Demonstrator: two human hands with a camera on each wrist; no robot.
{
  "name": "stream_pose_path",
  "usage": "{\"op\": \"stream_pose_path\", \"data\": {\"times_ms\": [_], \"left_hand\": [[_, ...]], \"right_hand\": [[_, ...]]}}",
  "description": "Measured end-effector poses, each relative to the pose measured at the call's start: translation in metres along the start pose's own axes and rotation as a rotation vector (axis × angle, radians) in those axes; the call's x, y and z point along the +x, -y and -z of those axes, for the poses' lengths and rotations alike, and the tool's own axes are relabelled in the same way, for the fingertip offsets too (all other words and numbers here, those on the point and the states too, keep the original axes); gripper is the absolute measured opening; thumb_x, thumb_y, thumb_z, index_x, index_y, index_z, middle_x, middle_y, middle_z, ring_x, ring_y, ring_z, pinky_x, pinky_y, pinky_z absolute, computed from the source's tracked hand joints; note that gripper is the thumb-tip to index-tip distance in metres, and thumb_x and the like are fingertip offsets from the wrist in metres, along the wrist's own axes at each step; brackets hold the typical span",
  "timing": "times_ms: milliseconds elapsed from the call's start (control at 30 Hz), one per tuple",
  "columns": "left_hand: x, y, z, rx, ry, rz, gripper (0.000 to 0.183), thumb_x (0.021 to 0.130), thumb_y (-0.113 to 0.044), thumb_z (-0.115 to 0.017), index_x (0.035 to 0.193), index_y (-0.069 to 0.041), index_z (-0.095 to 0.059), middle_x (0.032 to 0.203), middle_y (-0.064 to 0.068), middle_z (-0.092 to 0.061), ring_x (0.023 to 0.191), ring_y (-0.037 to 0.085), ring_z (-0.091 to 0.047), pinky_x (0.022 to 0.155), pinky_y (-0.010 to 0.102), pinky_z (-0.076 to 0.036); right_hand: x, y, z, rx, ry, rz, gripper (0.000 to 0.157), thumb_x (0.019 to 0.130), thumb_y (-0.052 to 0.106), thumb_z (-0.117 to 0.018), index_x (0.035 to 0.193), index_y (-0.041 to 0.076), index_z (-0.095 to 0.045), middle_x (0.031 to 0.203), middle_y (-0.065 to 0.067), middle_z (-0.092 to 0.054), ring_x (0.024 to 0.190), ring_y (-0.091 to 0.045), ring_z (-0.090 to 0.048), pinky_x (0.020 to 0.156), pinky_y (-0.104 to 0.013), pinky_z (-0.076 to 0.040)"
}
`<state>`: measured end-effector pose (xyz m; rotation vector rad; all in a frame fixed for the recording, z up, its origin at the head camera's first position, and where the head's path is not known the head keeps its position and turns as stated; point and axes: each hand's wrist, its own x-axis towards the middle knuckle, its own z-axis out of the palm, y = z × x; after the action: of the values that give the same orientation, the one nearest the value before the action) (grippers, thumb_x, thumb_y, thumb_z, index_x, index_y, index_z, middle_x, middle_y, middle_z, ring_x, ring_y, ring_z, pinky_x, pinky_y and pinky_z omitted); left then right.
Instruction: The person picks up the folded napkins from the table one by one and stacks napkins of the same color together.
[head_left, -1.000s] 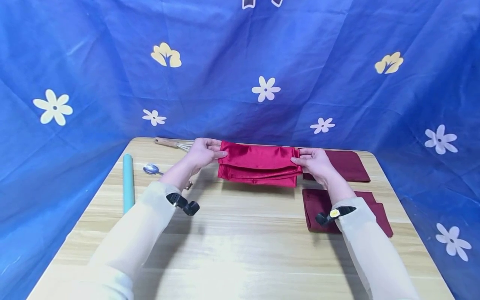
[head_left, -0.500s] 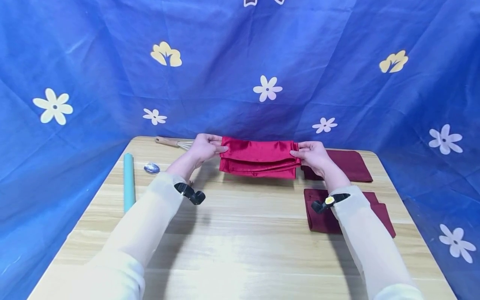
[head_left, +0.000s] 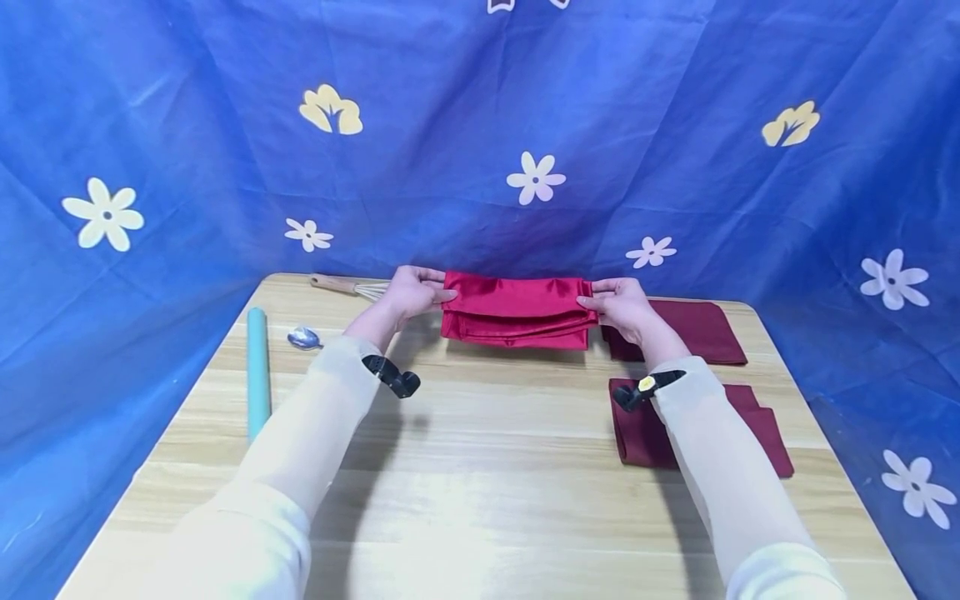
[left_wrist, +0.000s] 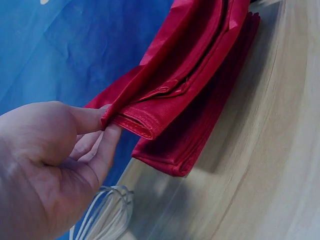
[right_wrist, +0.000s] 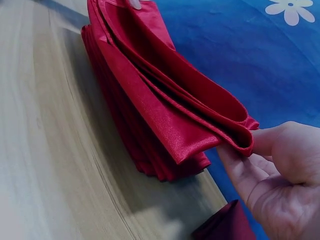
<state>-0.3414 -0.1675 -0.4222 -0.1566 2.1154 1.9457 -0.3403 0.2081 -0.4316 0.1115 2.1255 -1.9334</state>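
Observation:
A shiny red folded cloth (head_left: 517, 297) is stretched level between my two hands near the table's back edge. My left hand (head_left: 411, 296) pinches its left end between thumb and fingers. At the right end, my right hand (head_left: 626, 310) pinches the cloth in the same way. In the left wrist view, loose layers of the cloth (left_wrist: 187, 107) gape at the end, with thicker folds below them. The right wrist view shows the cloth (right_wrist: 155, 100) with several stacked folds underneath, low over the wood. Whether those folds touch the table cannot be made out.
Two dark red folded cloths, one at the back (head_left: 697, 332) and one nearer (head_left: 757, 429), lie at the right. A teal roll (head_left: 258, 371), a spoon (head_left: 303, 337) and a whisk (head_left: 335, 284) lie on the left of the wooden table (head_left: 480, 467). A blue curtain (head_left: 450, 125) hangs behind.
Both hands have carried the red cloth a little away from me, towards the back edge of the table. The grip at each end is unchanged, and movement slows in the last half second.

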Motion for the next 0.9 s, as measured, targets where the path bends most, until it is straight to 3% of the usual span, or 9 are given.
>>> {"op": "stream_pose_path", "data": {"times_ms": [133,333,633,900], "left_hand": [[0.004,0.006,0.000,-0.036,-0.002,0.014,0.054,0.094,0.012,-0.072,0.143,0.013,-0.051,0.133,0.032,-0.065,0.092,0.020,-0.076,0.098,0.042,-0.058],[0.010,0.011,0.002,-0.042,-0.021,0.013,0.054,0.094,0.012,-0.073,0.143,0.013,-0.051,0.134,0.031,-0.065,0.092,0.020,-0.076,0.094,0.038,-0.060],[0.017,0.026,0.000,0.118,-0.080,-0.027,0.049,0.094,0.002,-0.078,0.139,0.011,-0.059,0.132,0.028,-0.068,0.094,0.019,-0.074,0.088,0.034,-0.061],[0.021,0.029,-0.006,0.175,-0.125,-0.071,0.044,0.093,0.006,-0.077,0.134,0.012,-0.062,0.127,0.028,-0.070,0.100,0.023,-0.073,0.078,0.024,-0.061]], "right_hand": [[0.005,-0.002,0.000,-0.012,-0.007,-0.003,0.057,0.097,-0.001,-0.074,0.145,-0.016,-0.045,0.101,-0.006,-0.071,0.077,-0.009,-0.070,0.076,-0.028,-0.063],[0.012,-0.007,-0.002,-0.027,-0.023,-0.017,0.058,0.097,0.000,-0.075,0.145,-0.015,-0.046,0.104,-0.008,-0.068,0.075,-0.008,-0.068,0.074,-0.025,-0.062],[0.028,-0.029,-0.008,-0.024,-0.061,-0.031,0.054,0.097,0.000,-0.075,0.143,-0.013,-0.051,0.111,-0.012,-0.065,0.075,-0.007,-0.067,0.067,-0.023,-0.060],[0.031,-0.042,-0.010,0.017,-0.076,-0.024,0.049,0.098,-0.001,-0.074,0.140,-0.013,-0.053,0.096,-0.005,-0.072,0.077,-0.007,-0.070,0.066,-0.025,-0.062]]}}
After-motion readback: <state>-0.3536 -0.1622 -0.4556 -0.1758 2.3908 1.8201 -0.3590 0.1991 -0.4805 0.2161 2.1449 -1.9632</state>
